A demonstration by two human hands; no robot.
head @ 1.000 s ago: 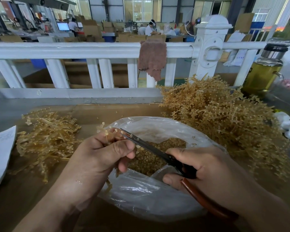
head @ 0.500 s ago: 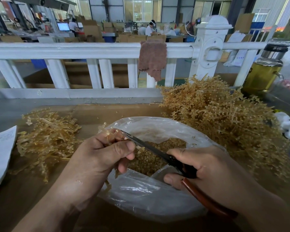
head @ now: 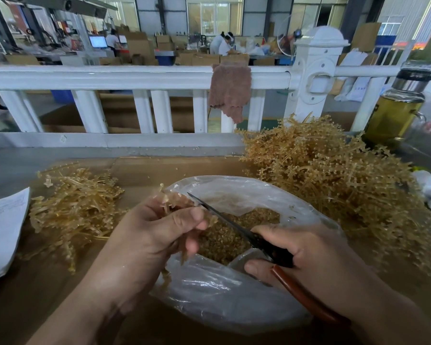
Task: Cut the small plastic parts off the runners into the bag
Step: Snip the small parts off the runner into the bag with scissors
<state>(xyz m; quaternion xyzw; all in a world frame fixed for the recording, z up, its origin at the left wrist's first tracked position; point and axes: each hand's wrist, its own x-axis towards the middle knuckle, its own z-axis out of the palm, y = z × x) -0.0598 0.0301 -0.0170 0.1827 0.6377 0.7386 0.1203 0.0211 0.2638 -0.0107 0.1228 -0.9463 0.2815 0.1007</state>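
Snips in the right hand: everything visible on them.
The snips have slim dark pointed blades, a black pivot body and a reddish-brown grip. The right hand grips them, blades angled up-left over the open bag, tip at the runner the left hand holds. Blades look nearly closed.

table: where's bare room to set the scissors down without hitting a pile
Two bare patches: the brown board behind the bag, between the left pile and the right pile; and the near-left corner, in front of the left pile, beside the paper. The right side is crowded: that pile reaches from the bag to the bottle.
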